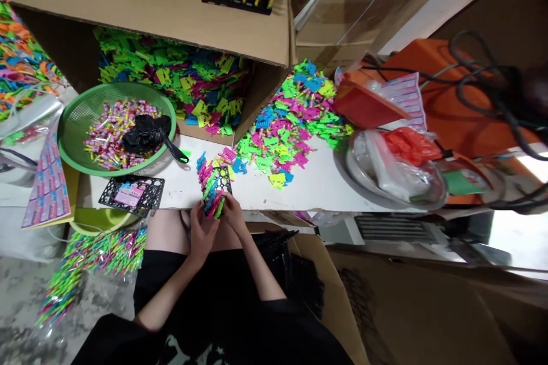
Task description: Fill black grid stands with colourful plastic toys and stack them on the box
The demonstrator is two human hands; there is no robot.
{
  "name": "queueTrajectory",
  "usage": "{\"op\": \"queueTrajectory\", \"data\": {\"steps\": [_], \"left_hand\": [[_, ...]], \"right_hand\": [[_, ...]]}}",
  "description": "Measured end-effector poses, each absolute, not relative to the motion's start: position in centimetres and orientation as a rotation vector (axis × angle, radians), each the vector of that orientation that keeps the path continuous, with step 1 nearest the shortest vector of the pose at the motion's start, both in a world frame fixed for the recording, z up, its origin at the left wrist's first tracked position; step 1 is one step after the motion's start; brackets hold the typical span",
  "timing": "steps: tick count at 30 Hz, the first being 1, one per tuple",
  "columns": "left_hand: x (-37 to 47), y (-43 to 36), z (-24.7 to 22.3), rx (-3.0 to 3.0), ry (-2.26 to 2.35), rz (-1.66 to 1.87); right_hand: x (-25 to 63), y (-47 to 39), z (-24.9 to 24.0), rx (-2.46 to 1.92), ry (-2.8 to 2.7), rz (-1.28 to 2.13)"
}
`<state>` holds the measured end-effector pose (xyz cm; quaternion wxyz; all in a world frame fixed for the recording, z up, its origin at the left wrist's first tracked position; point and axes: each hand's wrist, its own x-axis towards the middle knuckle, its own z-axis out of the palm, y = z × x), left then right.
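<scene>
At the far left, a printed pink-and-blue sheet [47, 185] stands on end beside the green colander [68, 137], which holds small pink, red and yellow pieces [103, 140] and a bundled black plastic bag [148, 134]. Below it, long green, pink and blue sticks [103, 251] lie in clear plastic. Next on the white surface [342, 185], near the edge in front of you, a flat black lattice tray [149, 191] has a pink-and-blue card [129, 194] on it.

Just right of that, your two hands meet at the edge of the surface, over your lap. Your left hand [202, 234] is curled narrow around the near end of a row of bright pieces [209, 188] on a black lattice rack [223, 178]; your right hand [232, 212] closes on the rack's near right side (its fingertips are too small to make out clearly).

Behind them, an open cardboard box [171, 17] is filled with green, pink and blue plastic parts [171, 74], with two loaded black stands [235, 1] on top. A loose pile of similar parts [285, 131] spreads to its right, and farther right a metal bowl [363, 174] holds clear and red plastic bags [409, 145].
</scene>
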<state>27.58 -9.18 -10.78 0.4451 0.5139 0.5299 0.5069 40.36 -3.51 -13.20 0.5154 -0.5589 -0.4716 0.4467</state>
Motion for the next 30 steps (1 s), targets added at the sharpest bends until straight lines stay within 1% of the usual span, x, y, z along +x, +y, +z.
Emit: {"op": "queueTrajectory", "data": {"steps": [6,11,15,22,30], "left_hand": [[27.9,-8.8,-12.2,1.172,1.404,1.219],[26.5,-8.2,-13.5,1.086,1.446,1.146],[24.5,-7.5,-13.5,1.259,1.472,1.004],[22.2,-5.7,-13.5,1.690,1.357,0.867],[21.7,-5.4,-14.3,1.788,1.379,0.818]], "right_hand": [[41.0,-3.3,-13.3,-1.331,-1.415,0.958],[40.4,-4.3,-12.6,-1.457,-1.514,0.938],[39.3,-5.0,-12.8,-1.554,-1.477,0.875],[39.0,-4.9,-13.8,-1.593,-1.494,0.846],[39.1,-5.0,-14.0,-1.598,-1.501,0.816]]}}
